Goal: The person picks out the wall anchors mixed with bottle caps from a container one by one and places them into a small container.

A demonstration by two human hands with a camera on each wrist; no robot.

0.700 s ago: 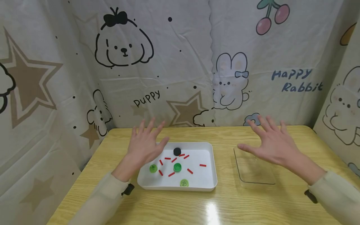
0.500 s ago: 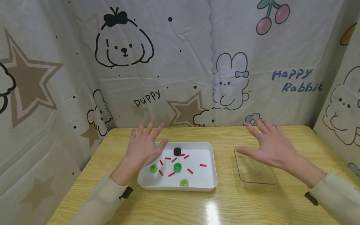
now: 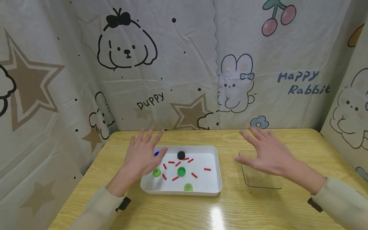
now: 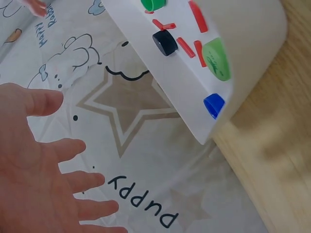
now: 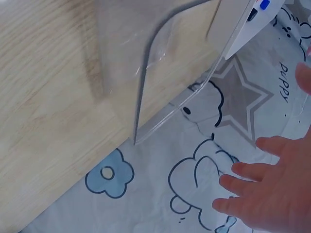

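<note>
My left hand [image 3: 141, 156] hovers over the left side of a white tray [image 3: 205, 193], fingers spread and holding nothing. Inside the tray lie a black bottle cap [image 3: 181, 155], a green cap [image 3: 181, 171], two light green caps [image 3: 156, 172] and several short red sticks [image 3: 207, 169]. A blue cap [image 4: 214, 105] sits in the tray's corner in the left wrist view; the left thumb partly covers it in the head view. Over a clear plastic box [image 3: 263, 187], my right hand [image 3: 268, 155] is stretched out, with its fingers apart and nothing in it.
Both containers stand on a wood-grain table [image 3: 172, 210], the clear box to the right of the tray. A printed curtain [image 3: 184, 64] with cartoon animals hangs behind the table and along both sides.
Both hands have come down and slightly to the left, nearer the person. Part of the blue cap now shows beside the left thumb. The tray and box have stayed put.
</note>
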